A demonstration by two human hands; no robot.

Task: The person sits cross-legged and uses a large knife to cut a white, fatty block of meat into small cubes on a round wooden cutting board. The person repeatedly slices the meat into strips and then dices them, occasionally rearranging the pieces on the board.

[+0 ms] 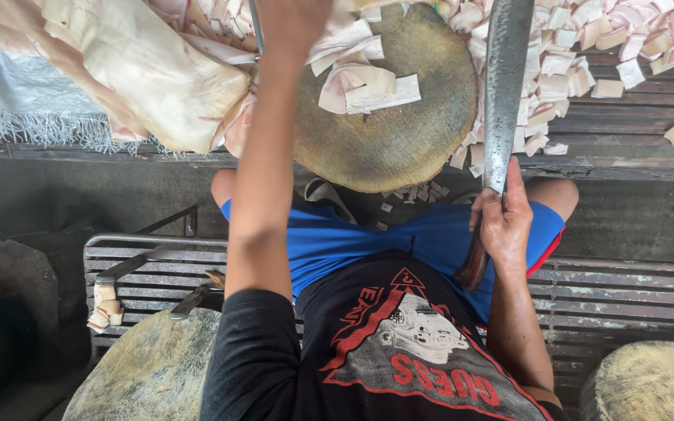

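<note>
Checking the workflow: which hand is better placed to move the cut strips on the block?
Left, probably. The left hand reaches over the block beside the strips. The right hand is wrapped around the cleaver handle, back near the lap.

round chopping block (399,132), olive-brown and mottled, at centre; on it pale pink and cream strips (360,82). at 10 o'clock a cream-yellow slab (142,70) on silver-grey fringed sheeting (9,93). at 1 o'clock a dull grey steel cleaver (505,78) with dark red-brown handle. at 6 o'clock bright blue shorts (337,242) with red trim, and a black shirt (384,343) printed red and grey.
</note>
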